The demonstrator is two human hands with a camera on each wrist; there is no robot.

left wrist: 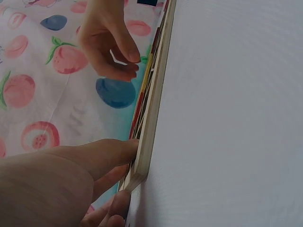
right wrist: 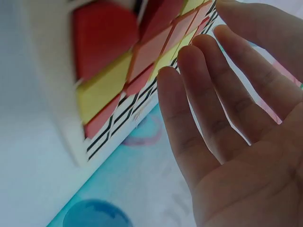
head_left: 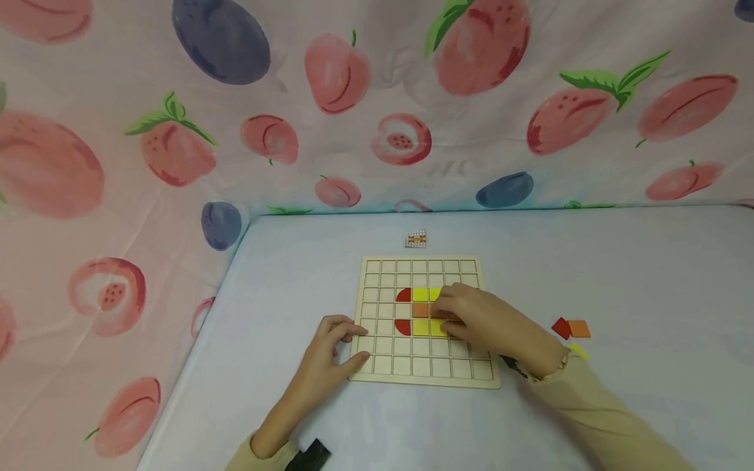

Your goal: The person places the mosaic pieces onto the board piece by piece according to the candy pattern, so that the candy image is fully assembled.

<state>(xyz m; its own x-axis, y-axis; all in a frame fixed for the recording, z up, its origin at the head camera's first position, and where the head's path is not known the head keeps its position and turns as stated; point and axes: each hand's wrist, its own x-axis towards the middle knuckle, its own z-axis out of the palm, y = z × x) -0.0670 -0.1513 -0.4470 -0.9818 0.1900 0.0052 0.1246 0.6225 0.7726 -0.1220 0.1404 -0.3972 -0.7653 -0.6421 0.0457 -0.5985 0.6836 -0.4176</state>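
Note:
A wooden grid board (head_left: 383,366) lies flat on the table. Yellow tiles (head_left: 421,327), an orange tile (head_left: 421,310) and rounded red tiles (head_left: 403,295) fill cells in its middle. At the board's left edge rests my left hand (head_left: 326,347), thumb and fingertips touching the rim. My right hand (head_left: 477,317) is over the right half, covering part of the pattern. Its fingers look extended in the right wrist view, close to the tiles, with no piece seen in them. That view also shows red tiles (right wrist: 102,38) and a yellow tile (right wrist: 104,92) near the board's edge.
To the right of the board lie a loose red piece (head_left: 562,328), an orange square (head_left: 579,328) and a yellow piece (head_left: 579,351) partly behind the sleeve. A small patterned card (head_left: 415,239) sits beyond the board. Fruit-print cloth (head_left: 448,137) hangs along the back and left.

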